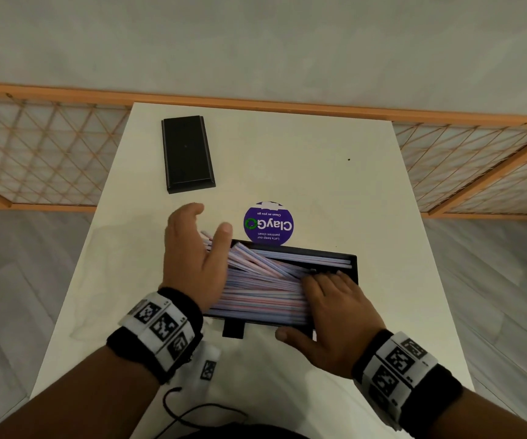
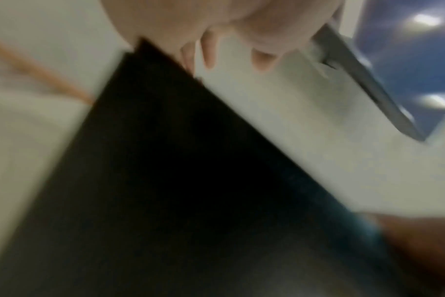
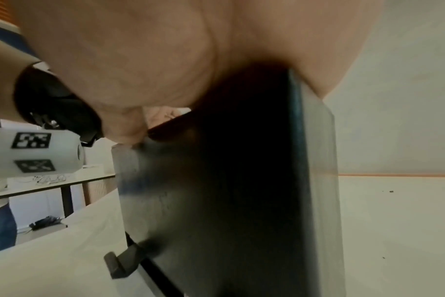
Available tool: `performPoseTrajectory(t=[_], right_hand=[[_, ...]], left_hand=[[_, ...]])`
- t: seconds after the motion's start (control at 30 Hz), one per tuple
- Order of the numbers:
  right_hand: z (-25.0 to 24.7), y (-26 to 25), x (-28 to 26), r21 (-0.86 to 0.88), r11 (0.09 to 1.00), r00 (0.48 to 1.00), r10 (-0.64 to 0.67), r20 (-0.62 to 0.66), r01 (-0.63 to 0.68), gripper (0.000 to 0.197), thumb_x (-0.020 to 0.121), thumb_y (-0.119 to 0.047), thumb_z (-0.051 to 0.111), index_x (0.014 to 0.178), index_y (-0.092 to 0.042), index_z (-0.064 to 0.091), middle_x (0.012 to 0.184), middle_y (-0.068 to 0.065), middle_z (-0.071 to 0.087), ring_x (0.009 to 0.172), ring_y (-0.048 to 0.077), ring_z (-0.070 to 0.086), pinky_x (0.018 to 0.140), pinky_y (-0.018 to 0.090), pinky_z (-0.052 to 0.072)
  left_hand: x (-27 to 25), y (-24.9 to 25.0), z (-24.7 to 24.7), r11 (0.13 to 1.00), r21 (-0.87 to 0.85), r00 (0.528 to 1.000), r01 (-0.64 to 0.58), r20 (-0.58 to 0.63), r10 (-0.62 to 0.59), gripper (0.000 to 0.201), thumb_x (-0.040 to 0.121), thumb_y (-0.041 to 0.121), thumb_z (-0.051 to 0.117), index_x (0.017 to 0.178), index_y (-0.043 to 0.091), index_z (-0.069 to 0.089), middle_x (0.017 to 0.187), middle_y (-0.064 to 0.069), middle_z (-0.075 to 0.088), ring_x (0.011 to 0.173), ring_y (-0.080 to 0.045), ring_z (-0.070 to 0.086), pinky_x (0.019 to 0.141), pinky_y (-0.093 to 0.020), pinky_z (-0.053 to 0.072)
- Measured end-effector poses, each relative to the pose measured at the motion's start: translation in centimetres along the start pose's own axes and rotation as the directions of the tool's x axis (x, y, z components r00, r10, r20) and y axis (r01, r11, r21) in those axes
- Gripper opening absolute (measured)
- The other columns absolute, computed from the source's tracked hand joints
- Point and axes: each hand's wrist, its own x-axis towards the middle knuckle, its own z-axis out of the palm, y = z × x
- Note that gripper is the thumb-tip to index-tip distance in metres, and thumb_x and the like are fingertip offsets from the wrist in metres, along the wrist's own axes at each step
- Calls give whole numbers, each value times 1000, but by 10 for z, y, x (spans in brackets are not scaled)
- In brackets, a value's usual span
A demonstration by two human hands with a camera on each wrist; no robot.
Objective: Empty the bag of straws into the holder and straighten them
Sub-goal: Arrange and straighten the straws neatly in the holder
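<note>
A black rectangular holder (image 1: pixel 354 267) stands on the white table (image 1: pixel 319 169), filled with paper-wrapped pink, blue and white straws (image 1: pixel 265 289). Most lie lengthwise; several at the back left lie slanted, and their ends stick out over the left end. My left hand (image 1: pixel 192 248) is held upright at that end, fingers straight, palm against the straw ends. My right hand (image 1: pixel 335 312) lies flat on the straws at the right end, thumb against the front wall. The blurred left wrist view shows the holder's dark wall (image 2: pixel 178 160). The right wrist view shows its corner (image 3: pixel 241 180) under my palm.
A black lid (image 1: pixel 187 153) lies at the table's back left. A round purple sticker (image 1: pixel 268 223) is on the table just behind the holder. A faint clear film, possibly the bag, lies left of the holder (image 1: pixel 97 280). A wooden lattice rail (image 1: pixel 34 153) runs behind the table.
</note>
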Motion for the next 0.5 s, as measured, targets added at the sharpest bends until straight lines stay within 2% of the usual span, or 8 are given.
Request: performPoseTrajectory(t=[0.07,0.1,0.17,0.27,0.33,0.4,0.5], right_hand=[[-6,-3,3,32,999,999,37,-8,-36,87,78,-89,18,108,-18,59,104,0,60,96,25,55,94,41,47],[-10,-6,6,55,997,998,57,-16,-56,87,78,-89,16,106,-19,59,104,-1,60,97,24,55,92,40,48],[-17,-15,13,110,990,996,88,4,-88,84,75,-89,18,110,-22,55,110,-3,58,103,22,54,93,37,47],[-14,-30,32,208,968,988,118,103,-138,88,68,-91,27,123,-25,46,125,-4,56,114,21,52,99,39,46],[-7,-40,42,241,959,980,111,167,-149,99,65,-94,31,137,-26,35,137,-4,50,125,23,48,108,44,39],[-3,-48,44,253,962,983,63,174,-106,105,65,-93,36,146,-27,24,143,-5,43,130,23,43,113,47,32],[-3,-50,42,263,964,992,14,127,-47,96,68,-88,42,143,-30,30,135,-8,43,124,20,43,110,44,36]], left_hand=[[4,2,4,967,-40,962,251,125,-244,41,104,41,47,134,14,51,131,-4,57,123,-22,53,98,-30,38],[5,1,5,948,-60,941,312,155,-300,36,103,42,47,128,17,55,122,1,60,118,-23,56,95,-31,40],[5,-2,6,930,-127,935,344,140,-327,28,103,44,46,114,22,59,104,8,61,107,-22,59,92,-35,44],[7,-10,6,887,-274,928,372,126,-350,29,102,47,46,98,23,61,95,6,63,102,-26,62,98,-44,49],[7,-8,4,833,-394,921,388,134,-366,39,93,58,43,93,24,63,98,4,65,106,-27,62,104,-48,47],[8,-4,1,789,-466,915,400,147,-377,44,84,65,38,94,30,62,107,5,67,110,-23,63,108,-46,45],[6,-2,-1,776,-512,927,369,143,-347,41,83,64,37,96,33,59,111,6,66,111,-16,61,107,-40,45]])
